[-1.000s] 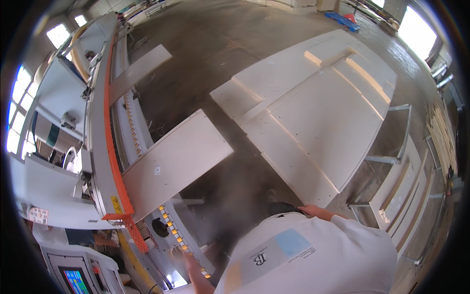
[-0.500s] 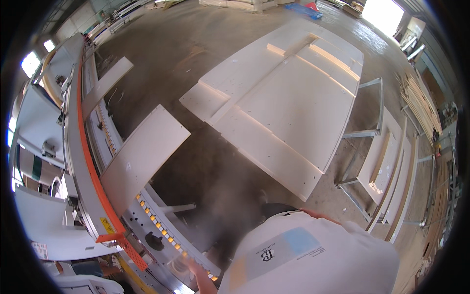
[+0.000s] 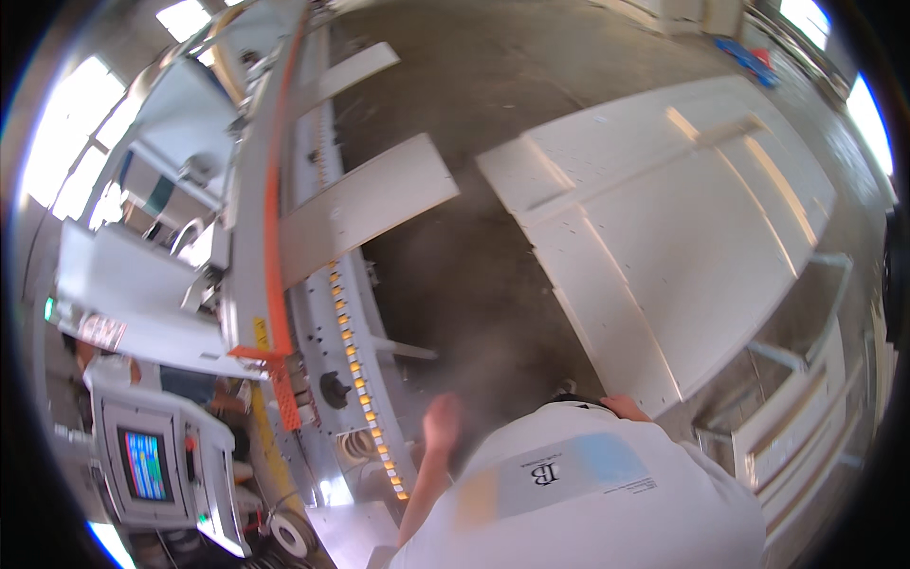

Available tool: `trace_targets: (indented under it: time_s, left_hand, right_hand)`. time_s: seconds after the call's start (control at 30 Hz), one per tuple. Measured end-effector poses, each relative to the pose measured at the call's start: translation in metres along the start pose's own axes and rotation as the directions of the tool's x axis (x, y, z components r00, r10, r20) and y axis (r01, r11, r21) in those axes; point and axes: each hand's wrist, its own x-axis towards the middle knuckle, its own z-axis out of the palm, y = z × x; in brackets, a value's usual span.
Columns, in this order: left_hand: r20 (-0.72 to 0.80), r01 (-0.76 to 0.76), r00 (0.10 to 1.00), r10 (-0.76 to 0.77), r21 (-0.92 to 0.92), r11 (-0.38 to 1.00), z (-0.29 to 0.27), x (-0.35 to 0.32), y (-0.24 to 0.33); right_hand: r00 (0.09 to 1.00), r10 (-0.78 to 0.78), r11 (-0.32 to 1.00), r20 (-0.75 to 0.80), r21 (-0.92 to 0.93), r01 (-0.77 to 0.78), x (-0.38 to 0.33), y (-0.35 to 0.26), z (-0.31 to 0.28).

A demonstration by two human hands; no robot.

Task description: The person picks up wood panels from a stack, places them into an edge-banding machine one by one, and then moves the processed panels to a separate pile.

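My left hand (image 3: 442, 424) hangs beside the near end of a long edge-banding machine (image 3: 254, 284). It is smeared by motion, with no object visible in it. The nearest parts are a row of yellow rollers (image 3: 353, 368) and a coil of pale banding (image 3: 356, 446). My right hand (image 3: 626, 407) shows only partly past my white shirt, close to the corner of a stack of white panels (image 3: 626, 256); its fingers are hidden. One white panel (image 3: 379, 202) sticks out of the machine, and a narrower panel (image 3: 351, 72) sticks out farther along.
A control console with a lit screen (image 3: 145, 465) stands at the lower left. Parts of another person (image 3: 227, 394) show behind the machine. A metal support bar (image 3: 405, 349) juts toward the floor gap. At right, a metal rack (image 3: 777, 356) holds more boards.
My view has turned left, bringing the console into sight. My left hand has risen and moved away from the coil at the machine's near end. More of my right hand shows now.
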Motion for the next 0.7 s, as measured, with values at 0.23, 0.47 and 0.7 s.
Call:
trace_targets:
  time_s: [0.23, 0.47, 0.7]
  left_hand:
    - [0.380, 0.050, 0.915, -0.136, 0.228, 0.972, 0.046, 0.041, 0.053]
    - [0.511, 0.094, 0.857, -0.072, -0.018, 0.995, 0.084, 0.153, 0.083]
    - [0.737, 0.604, 0.670, -0.085, -0.475, 0.640, 0.198, 0.406, 0.085]
  right_hand:
    - [0.994, -0.018, 0.967, -0.111, 0.250, 0.045, 0.046, -0.015, -0.053]
    - [0.988, -0.142, 0.963, -0.053, -0.238, 0.126, 0.077, 0.034, -0.054]
    - [0.905, 0.419, 0.841, -0.073, 0.407, -0.356, 0.084, 0.019, -0.039]
